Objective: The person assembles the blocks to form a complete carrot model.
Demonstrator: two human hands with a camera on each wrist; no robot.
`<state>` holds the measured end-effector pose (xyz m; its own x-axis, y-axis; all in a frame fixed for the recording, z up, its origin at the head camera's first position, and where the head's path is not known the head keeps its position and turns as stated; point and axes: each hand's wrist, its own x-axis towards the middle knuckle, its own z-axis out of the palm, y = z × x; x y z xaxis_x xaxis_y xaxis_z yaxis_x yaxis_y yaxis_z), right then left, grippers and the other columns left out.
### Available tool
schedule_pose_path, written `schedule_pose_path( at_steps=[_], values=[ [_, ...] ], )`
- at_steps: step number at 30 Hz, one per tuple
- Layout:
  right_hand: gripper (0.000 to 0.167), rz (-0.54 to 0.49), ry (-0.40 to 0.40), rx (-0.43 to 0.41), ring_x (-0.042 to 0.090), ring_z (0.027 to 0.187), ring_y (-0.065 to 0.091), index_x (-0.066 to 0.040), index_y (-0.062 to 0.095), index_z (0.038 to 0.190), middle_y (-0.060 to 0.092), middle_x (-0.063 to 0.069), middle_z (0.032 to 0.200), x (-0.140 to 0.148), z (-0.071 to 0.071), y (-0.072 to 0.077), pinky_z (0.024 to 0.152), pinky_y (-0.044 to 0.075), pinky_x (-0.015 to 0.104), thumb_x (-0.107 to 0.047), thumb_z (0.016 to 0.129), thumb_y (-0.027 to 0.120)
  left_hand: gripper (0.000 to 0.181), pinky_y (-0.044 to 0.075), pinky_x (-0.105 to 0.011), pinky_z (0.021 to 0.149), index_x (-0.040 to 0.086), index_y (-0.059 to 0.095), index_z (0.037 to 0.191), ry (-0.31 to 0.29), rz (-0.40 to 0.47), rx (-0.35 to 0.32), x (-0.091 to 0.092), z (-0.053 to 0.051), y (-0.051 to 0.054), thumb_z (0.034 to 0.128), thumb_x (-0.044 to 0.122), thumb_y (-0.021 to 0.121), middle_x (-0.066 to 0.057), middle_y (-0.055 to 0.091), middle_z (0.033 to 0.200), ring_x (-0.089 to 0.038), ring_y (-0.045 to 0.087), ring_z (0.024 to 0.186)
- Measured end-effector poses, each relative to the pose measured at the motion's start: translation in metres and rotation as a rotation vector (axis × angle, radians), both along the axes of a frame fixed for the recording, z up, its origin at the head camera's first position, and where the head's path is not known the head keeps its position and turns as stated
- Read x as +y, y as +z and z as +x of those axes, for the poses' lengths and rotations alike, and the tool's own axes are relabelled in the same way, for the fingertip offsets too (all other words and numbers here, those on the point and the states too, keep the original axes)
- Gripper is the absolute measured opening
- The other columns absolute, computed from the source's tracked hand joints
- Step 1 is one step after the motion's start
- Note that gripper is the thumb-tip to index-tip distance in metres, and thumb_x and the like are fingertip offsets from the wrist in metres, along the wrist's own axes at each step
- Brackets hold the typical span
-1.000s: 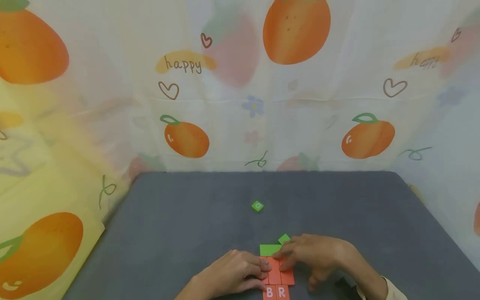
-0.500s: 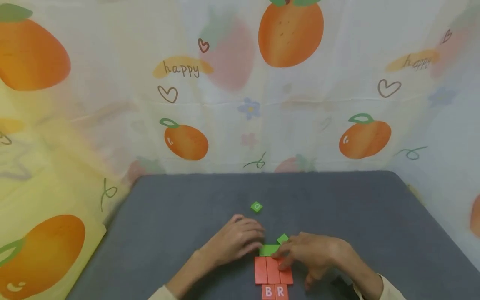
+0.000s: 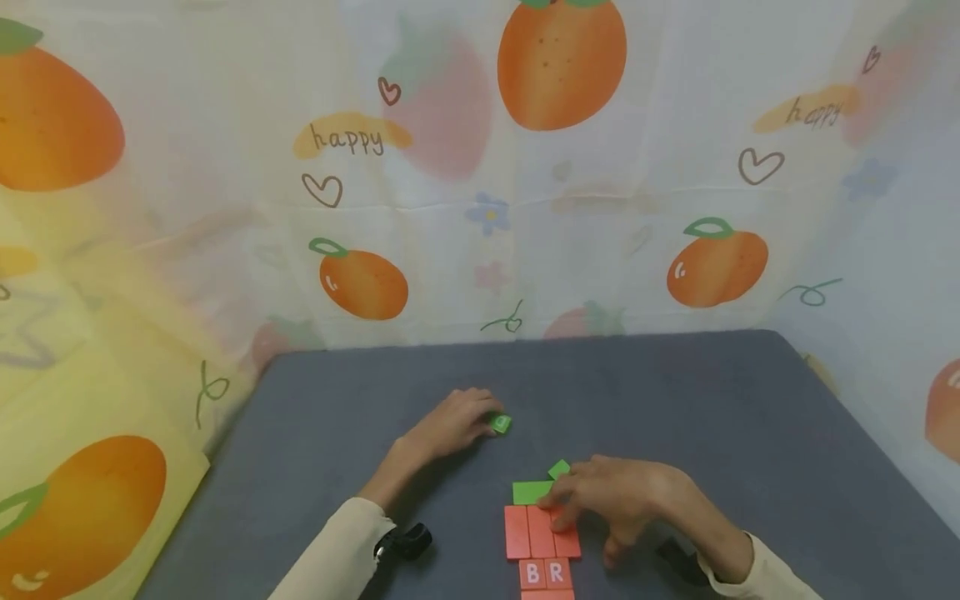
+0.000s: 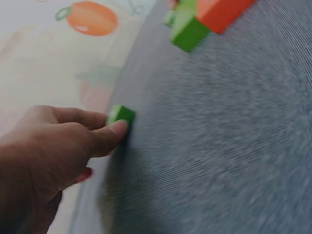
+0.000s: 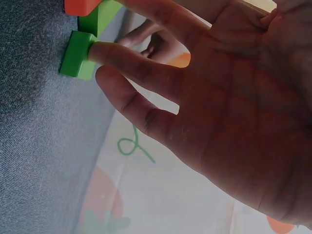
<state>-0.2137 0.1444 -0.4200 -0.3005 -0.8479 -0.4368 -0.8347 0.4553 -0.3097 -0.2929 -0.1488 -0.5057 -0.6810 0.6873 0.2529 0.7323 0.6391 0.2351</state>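
Toward the back of the table, my left hand (image 3: pixel 450 423) pinches a small green letter block (image 3: pixel 501 424) between thumb and fingers. The left wrist view also shows that green block (image 4: pixel 123 114) at the fingertips. My right hand (image 3: pixel 633 497) lies over the flat block arrangement with its fingers spread. In the right wrist view one fingertip touches a small green block (image 5: pixel 77 53). Other right fingertips rest at the long green block (image 3: pixel 529 492) and the rightmost of the upright red blocks (image 3: pixel 540 533). Below these are red blocks lettered B (image 3: pixel 532 573) and R (image 3: pixel 557 572).
Part of another red block (image 3: pixel 547 595) shows at the bottom edge. A dark grey cloth covers the table (image 3: pixel 337 392). Behind it hangs a fruit-patterned curtain (image 3: pixel 435 233). Black straps (image 3: pixel 405 542) sit at the wrists.
My left hand has left the red blocks, moved up and away past the long green block, and taken hold of the far green letter block. The right hand stays nearly in place.
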Motion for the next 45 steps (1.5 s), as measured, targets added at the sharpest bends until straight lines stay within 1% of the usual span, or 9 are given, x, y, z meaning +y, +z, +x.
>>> schedule_pose_path(
  at_steps=[4, 8, 13, 18, 24, 30, 35, 42, 45],
  values=[
    [0.07, 0.017, -0.044, -0.015, 0.015, 0.15, 0.045, -0.04, 0.066, 0.139, 0.051, -0.02, 0.155, -0.001, 0.002, 0.0, 0.119, 0.043, 0.056, -0.03, 0.077, 0.095, 0.03, 0.055, -0.044, 0.094, 0.015, 0.073, 0.121, -0.028, -0.03, -0.08, -0.009, 0.011, 0.014, 0.0919, 0.019, 0.08, -0.001, 0.074, 0.118, -0.018, 0.067, 0.111],
    [0.069, 0.025, -0.069, -0.04, 0.016, 0.152, 0.043, -0.04, 0.066, 0.14, 0.05, -0.021, 0.155, -0.001, 0.003, 0.0, 0.12, 0.04, 0.059, -0.029, 0.078, 0.095, 0.032, 0.055, -0.041, 0.094, 0.016, 0.075, 0.119, -0.096, -0.081, -0.07, -0.008, 0.026, 0.023, 0.0886, 0.02, 0.083, 0.0, 0.075, 0.117, -0.017, 0.068, 0.111],
    [0.068, 0.023, -0.069, -0.057, 0.014, 0.15, 0.045, -0.04, 0.066, 0.139, 0.05, -0.02, 0.155, -0.002, 0.003, 0.001, 0.12, 0.04, 0.062, -0.03, 0.078, 0.094, 0.032, 0.055, -0.039, 0.093, 0.017, 0.076, 0.119, -0.171, -0.08, -0.087, -0.001, 0.042, 0.024, 0.0876, 0.021, 0.083, 0.001, 0.075, 0.117, -0.016, 0.069, 0.112],
    [0.068, 0.023, -0.067, -0.058, 0.013, 0.149, 0.046, -0.039, 0.066, 0.14, 0.05, -0.019, 0.156, -0.003, 0.002, 0.002, 0.12, 0.04, 0.062, -0.031, 0.079, 0.094, 0.033, 0.054, -0.038, 0.097, 0.02, 0.075, 0.122, -0.165, -0.08, -0.134, 0.006, 0.051, 0.016, 0.0901, 0.022, 0.081, 0.002, 0.074, 0.121, -0.015, 0.068, 0.116],
    [0.066, 0.011, -0.039, -0.052, 0.013, 0.147, 0.047, -0.038, 0.065, 0.141, 0.05, -0.017, 0.157, -0.003, 0.001, 0.002, 0.119, 0.043, 0.054, -0.033, 0.08, 0.092, 0.033, 0.055, -0.042, 0.103, 0.017, 0.074, 0.126, -0.138, -0.063, -0.174, 0.006, 0.055, 0.012, 0.0928, 0.022, 0.079, 0.0, 0.073, 0.127, -0.018, 0.066, 0.121],
    [0.065, 0.009, -0.023, -0.039, 0.013, 0.146, 0.048, -0.038, 0.065, 0.14, 0.05, -0.017, 0.156, -0.001, 0.0, 0.001, 0.117, 0.044, 0.049, -0.035, 0.081, 0.092, 0.037, 0.055, -0.04, 0.106, 0.017, 0.073, 0.13, -0.149, -0.033, -0.192, 0.006, 0.054, 0.01, 0.0941, 0.024, 0.078, 0.0, 0.072, 0.129, -0.018, 0.065, 0.123],
    [0.067, 0.01, -0.017, -0.024, 0.014, 0.148, 0.046, -0.039, 0.065, 0.141, 0.05, -0.018, 0.156, -0.001, -0.001, 0.001, 0.116, 0.045, 0.05, -0.036, 0.08, 0.093, 0.036, 0.054, -0.04, 0.106, 0.019, 0.073, 0.13, -0.148, -0.013, -0.213, 0.005, 0.054, 0.008, 0.0947, 0.025, 0.077, 0.0, 0.071, 0.13, -0.018, 0.064, 0.123],
    [0.067, -0.017, 0.0, -0.019, 0.015, 0.144, 0.046, -0.04, 0.065, 0.14, 0.05, -0.018, 0.156, 0.001, -0.003, -0.001, 0.111, 0.047, 0.048, -0.036, 0.079, 0.093, 0.034, 0.055, -0.039, 0.104, 0.018, 0.074, 0.128, -0.164, -0.002, -0.194, 0.005, 0.056, 0.007, 0.0949, 0.023, 0.076, 0.0, 0.072, 0.128, -0.018, 0.065, 0.121],
    [0.069, -0.016, -0.021, -0.043, 0.016, 0.148, 0.043, -0.04, 0.064, 0.142, 0.048, -0.02, 0.157, 0.001, -0.003, -0.001, 0.114, 0.045, 0.053, -0.036, 0.08, 0.093, 0.035, 0.055, -0.039, 0.105, 0.018, 0.073, 0.13, -0.167, 0.001, -0.197, 0.005, 0.056, 0.008, 0.0946, 0.023, 0.077, -0.001, 0.071, 0.129, -0.019, 0.065, 0.122]
  ],
)
